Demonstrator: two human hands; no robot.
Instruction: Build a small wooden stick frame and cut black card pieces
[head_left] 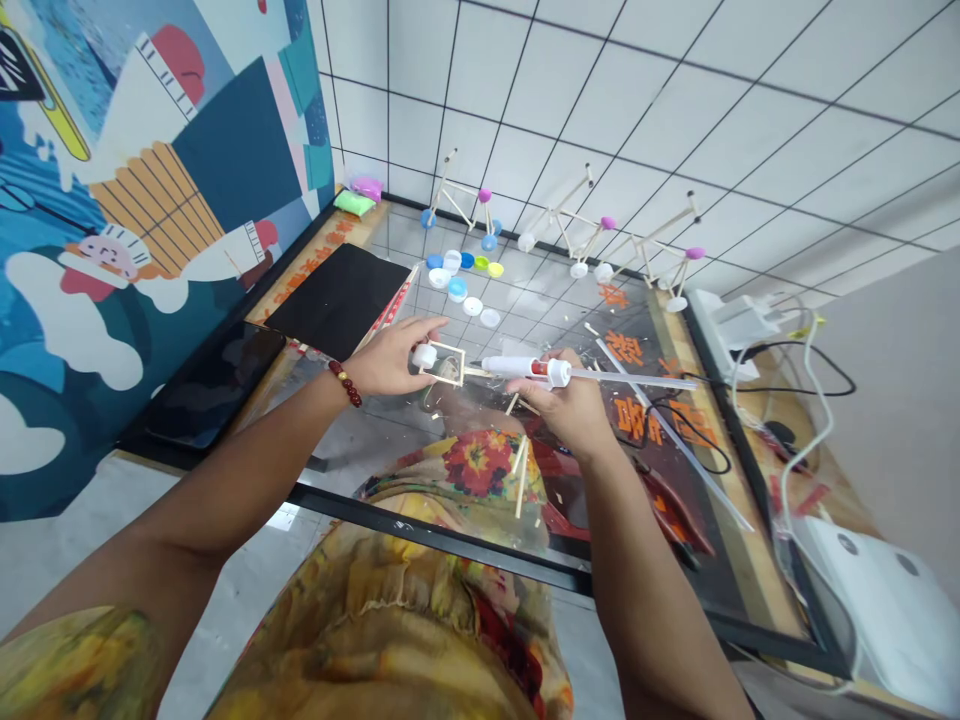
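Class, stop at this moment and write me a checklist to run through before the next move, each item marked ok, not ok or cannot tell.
1. Stick frame held: ok, the left hand grips its side.
2. Glue gun held: ok, in the right hand, nozzle pointing at the frame.
3. Fingers away from the nozzle: ok, the left ones are at the frame's far side and the right ones sit behind it.
4. Glue stick loaded: ok, it sticks out of the gun's rear.
5. Nozzle hot enough: cannot tell.
6. Surface tidy: not ok, loose sticks and scraps lie about.
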